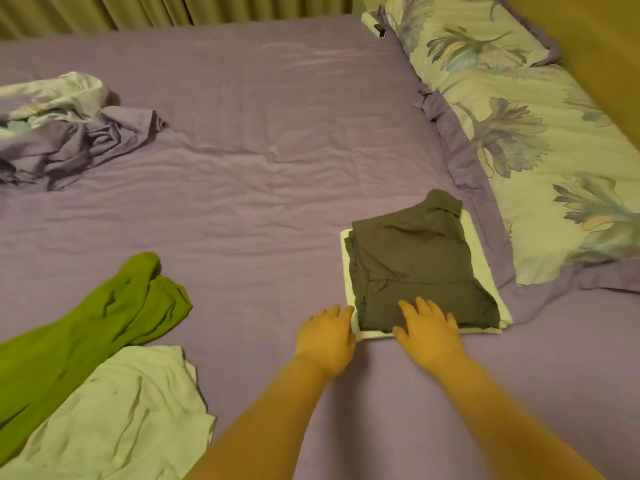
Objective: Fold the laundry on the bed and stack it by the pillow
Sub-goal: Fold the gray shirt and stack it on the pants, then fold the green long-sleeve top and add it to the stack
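Our right hand rests flat, fingers straight, on the folded grey garment at lower right of frame. Left hand, relaxed, touches the folded white piece under it. Stack sits just beside the floral pillow. Green garment and white garment lie unfolded lower left.

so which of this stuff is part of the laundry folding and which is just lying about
Part of the job:
- folded grey garment on folded white piece
- green garment
- unfolded white garment
- floral pillow

Just lying about:
- crumpled purple bedding
- curtain
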{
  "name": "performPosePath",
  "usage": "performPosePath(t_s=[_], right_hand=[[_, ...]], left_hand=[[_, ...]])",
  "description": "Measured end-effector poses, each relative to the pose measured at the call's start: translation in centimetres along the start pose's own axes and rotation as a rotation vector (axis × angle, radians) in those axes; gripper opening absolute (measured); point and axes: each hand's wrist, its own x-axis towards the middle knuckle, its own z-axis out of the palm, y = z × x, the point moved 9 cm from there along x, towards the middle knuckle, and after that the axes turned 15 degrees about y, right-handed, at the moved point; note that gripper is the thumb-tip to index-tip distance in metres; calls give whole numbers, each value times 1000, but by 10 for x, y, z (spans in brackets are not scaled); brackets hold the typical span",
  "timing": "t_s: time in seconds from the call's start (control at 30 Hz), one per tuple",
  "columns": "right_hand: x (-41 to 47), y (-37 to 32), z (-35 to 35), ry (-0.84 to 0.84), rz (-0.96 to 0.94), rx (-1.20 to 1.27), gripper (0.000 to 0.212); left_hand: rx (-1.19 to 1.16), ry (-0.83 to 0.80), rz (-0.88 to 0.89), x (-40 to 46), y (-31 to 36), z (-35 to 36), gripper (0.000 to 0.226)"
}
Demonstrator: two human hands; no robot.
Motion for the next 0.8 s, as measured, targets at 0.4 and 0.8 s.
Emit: performPosePath(t_s=[0.4, 0.8], right_hand=[[-85, -182, -10, 14, -366, -9, 63], [-146, -382, 18, -16, -631, -7, 63]], left_hand=[[88, 49, -214, -143, -131, -51, 57], [115, 149, -457, -276, -322, -92, 51]])
